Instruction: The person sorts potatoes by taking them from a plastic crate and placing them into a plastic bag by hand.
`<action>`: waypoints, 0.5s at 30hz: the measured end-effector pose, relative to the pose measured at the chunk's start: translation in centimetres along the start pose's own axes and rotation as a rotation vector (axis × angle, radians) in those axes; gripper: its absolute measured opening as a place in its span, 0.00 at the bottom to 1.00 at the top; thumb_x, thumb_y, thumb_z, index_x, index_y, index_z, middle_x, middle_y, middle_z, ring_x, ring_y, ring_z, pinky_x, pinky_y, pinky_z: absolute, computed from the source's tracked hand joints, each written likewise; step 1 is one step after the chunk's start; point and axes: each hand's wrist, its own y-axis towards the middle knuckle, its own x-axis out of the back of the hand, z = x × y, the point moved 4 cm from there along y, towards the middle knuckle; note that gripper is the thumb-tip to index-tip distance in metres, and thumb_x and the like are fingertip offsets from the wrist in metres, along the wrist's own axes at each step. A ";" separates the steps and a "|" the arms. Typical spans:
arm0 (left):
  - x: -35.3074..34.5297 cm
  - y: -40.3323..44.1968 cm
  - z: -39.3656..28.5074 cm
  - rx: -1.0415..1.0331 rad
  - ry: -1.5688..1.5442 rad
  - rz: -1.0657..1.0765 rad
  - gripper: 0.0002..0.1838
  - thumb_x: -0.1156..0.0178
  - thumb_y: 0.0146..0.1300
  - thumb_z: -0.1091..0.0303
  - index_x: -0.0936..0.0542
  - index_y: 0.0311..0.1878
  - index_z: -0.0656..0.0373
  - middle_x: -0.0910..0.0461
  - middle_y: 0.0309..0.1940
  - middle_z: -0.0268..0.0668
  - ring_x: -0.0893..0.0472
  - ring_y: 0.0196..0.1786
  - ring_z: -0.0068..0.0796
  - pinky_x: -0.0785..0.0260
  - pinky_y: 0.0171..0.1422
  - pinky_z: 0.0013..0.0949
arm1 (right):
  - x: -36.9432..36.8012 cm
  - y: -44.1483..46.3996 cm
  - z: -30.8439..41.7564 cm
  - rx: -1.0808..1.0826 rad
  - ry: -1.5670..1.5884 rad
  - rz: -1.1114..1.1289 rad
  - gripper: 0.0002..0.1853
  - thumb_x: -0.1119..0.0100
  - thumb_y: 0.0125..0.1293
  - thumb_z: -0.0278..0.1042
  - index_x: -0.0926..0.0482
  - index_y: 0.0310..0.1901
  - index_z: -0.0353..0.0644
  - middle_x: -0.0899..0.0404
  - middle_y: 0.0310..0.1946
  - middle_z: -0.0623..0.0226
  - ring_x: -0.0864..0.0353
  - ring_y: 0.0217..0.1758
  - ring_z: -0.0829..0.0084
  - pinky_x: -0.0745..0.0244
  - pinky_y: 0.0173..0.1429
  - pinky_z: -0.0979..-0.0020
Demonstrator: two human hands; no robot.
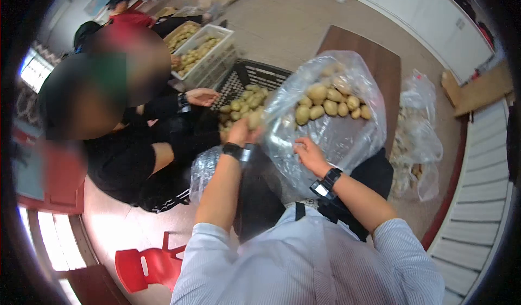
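My left hand (242, 133) reaches over the near side of a black crate (266, 71). Its fingers are closed around a potato (254, 119), slightly blurred, beside the heap of potatoes (248, 99) in that crate. To the right, a large clear plastic bag (347, 142) lies spread with its mouth toward me, and a pile of potatoes (331, 101) rests at its far end. My right hand (310, 155) is at the near part of the bag, fingers curled in against the film; the fingertips are partly hidden.
A co-worker's hand (202, 97) extends over the crate's left side. White crates (214, 60) of potatoes stand behind it. A brown board (369, 44) lies beyond the bag, filled plastic bags (415, 136) sit at right, and a red chair (154, 267) stands lower left.
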 end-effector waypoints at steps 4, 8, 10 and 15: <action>5.7 2.8 -0.6 -0.199 0.128 -0.175 0.20 0.36 0.60 0.60 0.24 0.49 0.65 0.19 0.40 0.39 0.18 0.41 0.34 0.23 0.43 0.35 | 1.4 -0.4 -6.2 0.111 -0.282 -0.066 0.19 0.41 0.66 0.36 0.29 0.54 0.33 0.23 0.28 0.69 0.27 0.25 0.80 0.30 0.29 0.75; 8.0 4.0 -2.5 -0.564 1.583 -0.313 0.21 0.30 0.52 0.58 0.19 0.45 0.60 0.16 0.38 0.46 0.16 0.39 0.40 0.25 0.39 0.36 | 2.9 -3.5 -5.2 0.077 -0.284 -0.169 0.20 0.40 0.65 0.36 0.29 0.54 0.34 0.23 0.30 0.69 0.26 0.29 0.80 0.29 0.35 0.75; 7.5 4.8 -1.9 -0.380 1.313 -0.302 0.14 0.36 0.56 0.61 0.19 0.41 0.61 0.18 0.35 0.45 0.18 0.34 0.38 0.24 0.36 0.37 | 3.0 -4.9 -5.0 -0.007 -0.080 -0.203 0.16 0.42 0.62 0.37 0.27 0.46 0.35 0.24 0.37 0.50 0.23 0.42 0.56 0.29 0.49 0.62; 4.6 3.8 2.8 -0.245 0.859 -0.500 0.20 0.37 0.55 0.60 0.21 0.43 0.69 0.19 0.38 0.48 0.19 0.37 0.40 0.27 0.43 0.40 | 3.2 -5.8 -3.8 0.027 -0.125 -0.288 0.16 0.40 0.63 0.38 0.27 0.47 0.36 0.24 0.39 0.51 0.23 0.43 0.59 0.29 0.50 0.63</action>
